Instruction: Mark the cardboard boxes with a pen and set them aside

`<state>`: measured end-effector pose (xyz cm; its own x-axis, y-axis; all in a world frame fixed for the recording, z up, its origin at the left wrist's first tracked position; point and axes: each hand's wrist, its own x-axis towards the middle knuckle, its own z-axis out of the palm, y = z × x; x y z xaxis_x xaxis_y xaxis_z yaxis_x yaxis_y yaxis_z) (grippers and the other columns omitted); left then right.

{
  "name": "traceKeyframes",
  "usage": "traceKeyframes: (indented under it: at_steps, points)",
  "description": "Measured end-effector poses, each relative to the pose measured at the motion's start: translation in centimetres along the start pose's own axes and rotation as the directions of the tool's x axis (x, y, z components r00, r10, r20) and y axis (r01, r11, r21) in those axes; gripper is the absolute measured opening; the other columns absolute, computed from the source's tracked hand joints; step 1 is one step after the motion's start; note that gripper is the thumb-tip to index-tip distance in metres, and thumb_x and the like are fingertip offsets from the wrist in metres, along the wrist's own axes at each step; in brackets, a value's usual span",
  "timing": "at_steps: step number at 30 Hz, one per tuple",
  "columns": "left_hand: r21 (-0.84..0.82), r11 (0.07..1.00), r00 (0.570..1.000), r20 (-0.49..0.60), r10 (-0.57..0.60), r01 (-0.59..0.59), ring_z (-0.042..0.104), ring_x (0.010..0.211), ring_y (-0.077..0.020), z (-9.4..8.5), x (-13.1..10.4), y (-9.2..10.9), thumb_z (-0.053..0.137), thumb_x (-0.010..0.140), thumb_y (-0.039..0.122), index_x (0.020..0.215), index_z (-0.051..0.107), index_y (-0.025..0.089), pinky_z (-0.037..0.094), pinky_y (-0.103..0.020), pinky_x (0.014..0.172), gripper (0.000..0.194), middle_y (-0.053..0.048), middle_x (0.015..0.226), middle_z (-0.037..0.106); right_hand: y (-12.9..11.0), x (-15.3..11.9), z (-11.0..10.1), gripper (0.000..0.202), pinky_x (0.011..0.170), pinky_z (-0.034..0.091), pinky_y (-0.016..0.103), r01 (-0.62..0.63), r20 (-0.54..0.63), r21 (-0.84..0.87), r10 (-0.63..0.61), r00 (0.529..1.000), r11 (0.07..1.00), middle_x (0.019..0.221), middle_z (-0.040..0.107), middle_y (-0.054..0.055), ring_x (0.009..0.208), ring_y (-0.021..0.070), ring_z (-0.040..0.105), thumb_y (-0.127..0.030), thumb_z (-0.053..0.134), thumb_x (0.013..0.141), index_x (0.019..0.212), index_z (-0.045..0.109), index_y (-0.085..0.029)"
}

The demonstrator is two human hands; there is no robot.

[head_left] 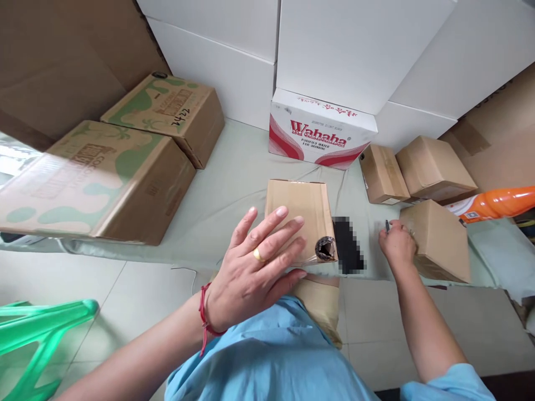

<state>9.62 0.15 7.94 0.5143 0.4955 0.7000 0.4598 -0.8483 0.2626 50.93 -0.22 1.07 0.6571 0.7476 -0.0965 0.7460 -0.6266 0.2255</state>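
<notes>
Flat on top of a small brown cardboard box (298,197), my left hand (263,262) lies with its fingers spread. The box stands at the table's near edge and has a round hole with a black rim at its near right corner. A dark pixelated patch (349,245) is just right of it. Farther right, my right hand (398,242) is closed around a thin dark pen (387,226), beside another brown box (447,239).
A white and red Wahaha box (321,131) stands at the back. Two larger printed cartons (167,111) are on the left. Two small boxes (432,164) and an orange bottle (497,201) are on the right. A green plastic stool (50,328) stands on the floor at left.
</notes>
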Motion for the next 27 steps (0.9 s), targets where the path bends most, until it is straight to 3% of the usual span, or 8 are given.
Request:
traceKeyframes:
  at_steps: [4,8,12,15,17,20,24,27]
  points:
    - [-0.036,0.999,0.992,0.127,0.017,-0.012,0.061,0.151,-0.027,0.4,0.3,-0.7,0.062,0.11,0.033,0.146,0.063,0.016,0.023,-0.046,0.14,0.04,-0.012,0.151,0.072,0.8,0.1,0.3,0.051,0.101,0.057,0.05,-0.035,0.031,-0.016,0.035,0.999,0.999,0.134,0.071,0.032,0.122,0.0415,0.076,-0.036,0.05,0.108,0.147,0.057,-0.004]
    - [-0.04,0.999,0.993,0.121,-0.001,0.006,0.064,0.146,-0.0272,0.6,0.2,-0.5,0.065,0.108,0.03,0.145,0.064,0.014,0.023,-0.045,0.14,0.04,-0.012,0.151,0.072,0.4,0.8,0.7,0.045,0.099,0.057,0.052,-0.044,0.095,-0.021,0.046,0.994,0.999,0.121,0.076,0.034,0.118,0.0434,0.077,-0.029,0.055,0.104,0.136,0.065,0.001]
    - [-0.044,0.999,0.995,0.102,-0.019,0.024,0.066,0.144,-0.0269,0.6,0.1,-0.1,0.067,0.105,0.025,0.143,0.065,0.015,0.025,-0.045,0.139,0.039,-0.011,0.149,0.073,-0.4,1.3,0.6,0.054,0.094,0.057,0.051,-0.047,0.096,0.005,0.046,0.994,0.999,0.116,0.078,0.031,0.112,0.0412,0.077,-0.021,0.055,0.099,0.15,0.059,-0.003]
    - [-0.04,0.998,0.995,0.094,-0.044,0.048,0.066,0.143,-0.0266,0.7,0.1,0.0,0.067,0.105,0.024,0.142,0.066,0.015,0.026,-0.046,0.139,0.038,-0.012,0.148,0.074,-0.4,1.0,0.5,0.063,0.084,0.055,0.041,-0.048,0.054,0.362,0.031,0.998,0.931,0.091,0.079,0.015,0.093,0.0328,0.075,-0.022,0.067,0.087,0.15,0.064,-0.015]
    - [-0.035,0.998,0.995,0.079,-0.053,0.056,0.068,0.142,-0.0266,0.8,0.1,0.1,0.067,0.106,0.029,0.139,0.067,0.016,0.027,-0.046,0.138,0.035,-0.012,0.146,0.076,-0.1,0.6,0.4,0.052,0.072,0.05,0.034,-0.061,0.042,0.725,0.044,0.998,0.686,0.074,0.071,0.006,0.075,0.0251,0.067,-0.025,0.07,0.079,0.131,0.075,-0.016]
    - [-0.023,0.998,0.997,0.031,-0.064,0.064,0.072,0.135,-0.0276,1.2,0.3,0.3,0.07,0.106,0.041,0.134,0.067,0.018,0.03,-0.047,0.136,0.036,-0.012,0.139,0.079,0.3,-0.7,-0.2,0.039,0.058,0.044,0.027,-0.067,0.054,0.943,0.047,0.997,0.326,0.072,0.067,0.002,0.062,0.0159,0.056,-0.037,0.067,0.078,0.11,0.076,-0.015]
    - [-0.001,0.996,0.996,-0.01,-0.085,0.085,0.074,0.131,-0.0279,1.7,0.6,0.8,0.073,0.105,0.04,0.13,0.067,0.017,0.031,-0.047,0.135,0.034,-0.011,0.134,0.081,-0.4,-3.2,-2.3,0.042,0.054,0.045,0.018,0.001,0.013,0.945,0.041,0.999,-0.328,0.082,0.069,0.0,0.068,0.0097,0.059,-0.031,0.087,0.06,0.099,0.076,-0.018]
    - [0.015,0.995,0.995,-0.028,-0.1,0.1,0.074,0.131,-0.0276,2.1,0.8,1.3,0.075,0.104,0.035,0.129,0.068,0.017,0.032,-0.047,0.135,0.032,-0.011,0.133,0.082,-1.8,-5.2,-4.3,0.048,0.05,0.045,0.015,0.039,-0.033,0.861,0.021,0.999,-0.507,0.08,0.068,-0.002,0.065,0.0069,0.058,-0.032,0.1,0.058,0.098,0.078,-0.018]
